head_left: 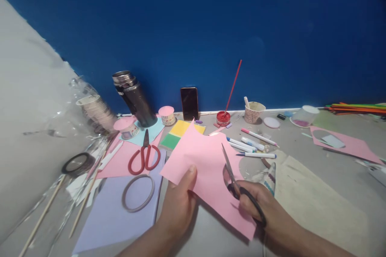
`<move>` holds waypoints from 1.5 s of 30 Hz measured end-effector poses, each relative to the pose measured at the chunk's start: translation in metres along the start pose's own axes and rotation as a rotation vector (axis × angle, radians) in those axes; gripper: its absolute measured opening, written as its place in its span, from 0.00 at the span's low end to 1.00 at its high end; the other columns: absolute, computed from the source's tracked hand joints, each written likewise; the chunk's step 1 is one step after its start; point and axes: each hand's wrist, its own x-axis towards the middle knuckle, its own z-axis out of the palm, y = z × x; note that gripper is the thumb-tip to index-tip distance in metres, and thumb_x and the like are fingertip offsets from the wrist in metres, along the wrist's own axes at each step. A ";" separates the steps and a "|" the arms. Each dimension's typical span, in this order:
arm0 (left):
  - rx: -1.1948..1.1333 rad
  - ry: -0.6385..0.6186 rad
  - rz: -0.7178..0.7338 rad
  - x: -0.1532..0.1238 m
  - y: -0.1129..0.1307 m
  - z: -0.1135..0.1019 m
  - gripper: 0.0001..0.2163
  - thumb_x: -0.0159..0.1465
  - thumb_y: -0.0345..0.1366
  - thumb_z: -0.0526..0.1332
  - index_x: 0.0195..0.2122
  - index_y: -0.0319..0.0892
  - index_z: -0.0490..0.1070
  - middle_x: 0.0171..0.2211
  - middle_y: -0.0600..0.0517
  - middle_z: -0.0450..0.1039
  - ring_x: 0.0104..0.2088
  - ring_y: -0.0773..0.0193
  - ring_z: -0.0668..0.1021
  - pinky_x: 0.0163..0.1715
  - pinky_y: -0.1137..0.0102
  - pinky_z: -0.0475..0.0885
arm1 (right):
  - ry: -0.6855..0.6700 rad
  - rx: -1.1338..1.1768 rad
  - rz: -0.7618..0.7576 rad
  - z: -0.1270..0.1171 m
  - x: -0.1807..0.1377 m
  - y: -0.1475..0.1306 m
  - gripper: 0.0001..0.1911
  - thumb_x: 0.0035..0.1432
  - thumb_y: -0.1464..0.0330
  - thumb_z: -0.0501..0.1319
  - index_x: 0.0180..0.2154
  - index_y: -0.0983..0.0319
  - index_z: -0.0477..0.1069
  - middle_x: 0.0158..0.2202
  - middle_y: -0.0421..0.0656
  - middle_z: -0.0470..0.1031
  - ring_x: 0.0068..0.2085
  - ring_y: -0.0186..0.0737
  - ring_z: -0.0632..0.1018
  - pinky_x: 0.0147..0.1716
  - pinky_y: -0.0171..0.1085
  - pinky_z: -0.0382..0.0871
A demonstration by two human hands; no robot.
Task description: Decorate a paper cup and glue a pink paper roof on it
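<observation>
My left hand (pixel 178 204) pinches the near edge of a pink paper sheet (pixel 201 160), thumb on top, holding it just above the table. My right hand (pixel 261 209) grips black-handled scissors (pixel 233 178) whose blades point up and away, cutting into the sheet's right side. A curved cut shows beside the blades.
Red-handled scissors (pixel 144 156) lie on pink and lilac paper (pixel 111 213) at left, with a tape ring (pixel 138 192). A steel flask (pixel 134 98), phone (pixel 189 103), red paint pot (pixel 223 117), paper cups, several markers (pixel 251 144) and sticks stand along the blue wall. Beige paper (pixel 313 200) lies at right.
</observation>
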 end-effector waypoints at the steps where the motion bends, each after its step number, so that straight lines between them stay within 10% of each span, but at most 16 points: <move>1: 0.045 -0.013 0.009 -0.001 0.000 0.000 0.20 0.54 0.27 0.77 0.49 0.40 0.82 0.46 0.44 0.86 0.60 0.44 0.81 0.57 0.63 0.78 | -0.001 -0.012 -0.008 0.000 0.000 0.001 0.26 0.55 0.50 0.68 0.25 0.58 0.57 0.24 0.34 0.55 0.27 0.32 0.55 0.27 0.35 0.48; 45: 0.262 -0.100 0.071 -0.003 -0.001 -0.003 0.27 0.59 0.43 0.73 0.59 0.40 0.78 0.56 0.42 0.82 0.63 0.40 0.78 0.66 0.54 0.72 | -0.039 -0.029 -0.021 -0.011 0.001 0.018 0.37 0.50 0.33 0.66 0.27 0.60 0.61 0.27 0.35 0.55 0.30 0.33 0.55 0.28 0.36 0.47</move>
